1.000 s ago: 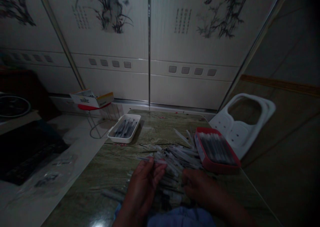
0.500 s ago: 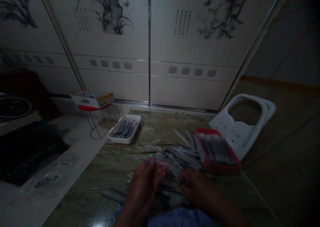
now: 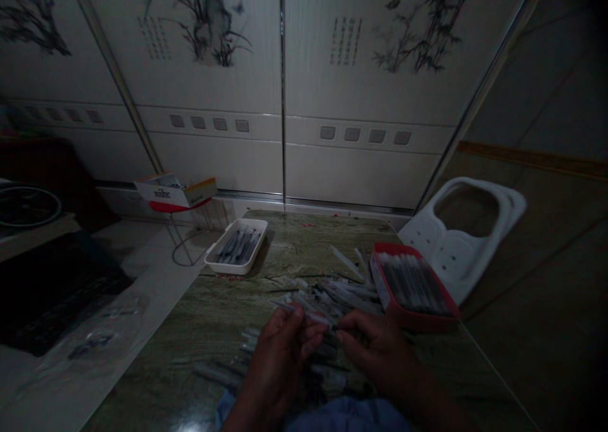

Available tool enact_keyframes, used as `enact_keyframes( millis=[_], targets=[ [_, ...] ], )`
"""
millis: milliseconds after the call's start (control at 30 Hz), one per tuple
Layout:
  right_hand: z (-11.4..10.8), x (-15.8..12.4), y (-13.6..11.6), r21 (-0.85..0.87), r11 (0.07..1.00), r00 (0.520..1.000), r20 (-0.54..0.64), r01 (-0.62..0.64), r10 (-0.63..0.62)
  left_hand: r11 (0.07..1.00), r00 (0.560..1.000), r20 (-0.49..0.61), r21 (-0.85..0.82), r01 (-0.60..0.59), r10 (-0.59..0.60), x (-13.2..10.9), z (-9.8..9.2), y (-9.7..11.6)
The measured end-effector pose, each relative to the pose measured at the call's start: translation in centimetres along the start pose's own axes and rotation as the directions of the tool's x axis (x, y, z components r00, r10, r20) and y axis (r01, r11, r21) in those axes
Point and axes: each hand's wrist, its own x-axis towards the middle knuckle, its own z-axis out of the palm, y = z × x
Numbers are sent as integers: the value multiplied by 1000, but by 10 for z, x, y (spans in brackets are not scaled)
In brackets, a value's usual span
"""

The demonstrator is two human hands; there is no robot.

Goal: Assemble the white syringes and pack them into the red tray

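My left hand (image 3: 284, 346) is closed around a slim clear pen barrel (image 3: 317, 318), which sticks out past the fingers on both sides. Close by, my right hand (image 3: 373, 342) pinches a small dark piece (image 3: 334, 329) at the barrel's right end; the dim light hides what kind of piece it is, and whether it touches the barrel I cannot tell. Beyond both hands lies a loose heap of clear pen parts (image 3: 344, 292). More pen parts (image 3: 216, 376) are scattered left of my left wrist, and some sit half hidden under my hands.
A red box (image 3: 390, 305) packed with pens stands on the table's right. At the back left is a white tray (image 3: 246, 267) holding pens. A white plastic chair (image 3: 449, 254) stands at the right edge. An open carton (image 3: 171, 196) rests on a red stool (image 3: 183, 207).
My right hand has moved up and left towards the end of the pen barrel, bringing the dark piece there. My left hand has shifted slightly right with the barrel.
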Motion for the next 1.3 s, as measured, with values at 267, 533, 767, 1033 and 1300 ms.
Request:
enact_keyframes(
  millis=[267,533,767,1033,1300],
  targets=[
    [2,0,5,-46,999,1000,-7,23,-24,998,1000,29,60,5,-7,-1,1,-1],
    [1,0,5,-81,996,1000,7,25,-25,994,999,49,109,-13,7,-1,1,-3],
    [4,0,8,-92,996,1000,10,6,-5,991,999,25,128,-25,22,-1,4,-4],
    [3,-1,6,-98,995,1000,24,-12,14,994,1000,12,109,-21,19,2,4,-7],
    [7,2,9,-35,999,1000,-13,5,-6,991,998,3,123,-56,56,0,6,-6]
  ],
)
